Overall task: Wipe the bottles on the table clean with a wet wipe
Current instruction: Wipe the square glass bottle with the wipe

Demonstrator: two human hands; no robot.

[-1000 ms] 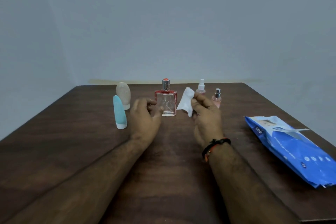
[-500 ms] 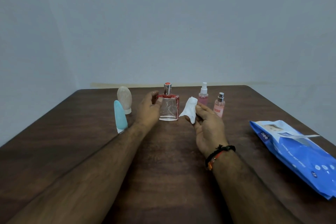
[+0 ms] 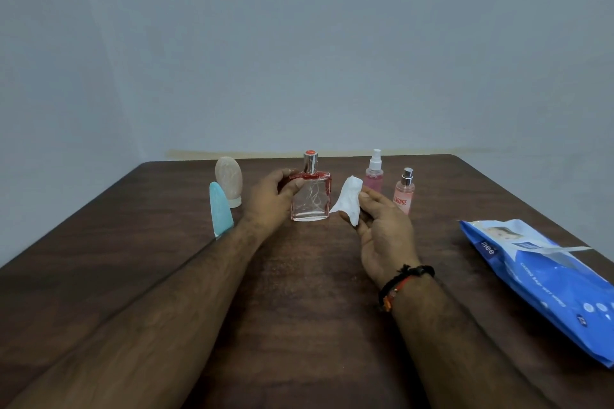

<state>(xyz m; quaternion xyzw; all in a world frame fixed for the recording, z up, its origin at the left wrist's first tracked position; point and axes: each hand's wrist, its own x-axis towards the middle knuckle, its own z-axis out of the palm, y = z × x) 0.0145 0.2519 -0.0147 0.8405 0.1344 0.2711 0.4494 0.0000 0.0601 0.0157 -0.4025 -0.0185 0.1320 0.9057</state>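
At the far left of the dark wooden worktop (image 3: pixel 133 259) stands a slim teal bottle (image 3: pixel 220 209), upright, its base hidden behind the left forearm. Just behind it and slightly to the right stands a beige oval bottle (image 3: pixel 229 180), resting on its pale cap. Next comes the left hand (image 3: pixel 270 201), reaching forward from the lower left; its thumb and fingers (image 3: pixel 294 183) curl round the left shoulder of the clear perfume bottle (image 3: pixel 311 197), which stands upright on the wood near the middle of the far side. That bottle is flat-sided glass with red edges, a silver collar and a red top. Right of it, close but not clearly touching, hangs the white wet wipe (image 3: pixel 348 201), crumpled and held above the surface. The right hand (image 3: pixel 383 231) pinches the wipe between thumb and fingertips, palm turned inward toward the perfume bottle; a black and orange thread band (image 3: pixel 403 284) circles its wrist. Behind this hand stands a small pink spray bottle (image 3: pixel 374 173) with a white nozzle, its lower part hidden by the fingers. Just to its right and a little nearer stands a peach spray bottle (image 3: pixel 404 191) with a silver top and red lettering down its side. Well apart, at the right edge, lies a blue wet wipe pack (image 3: pixel 548 279), flat on the wood with its white seal flap lifted.
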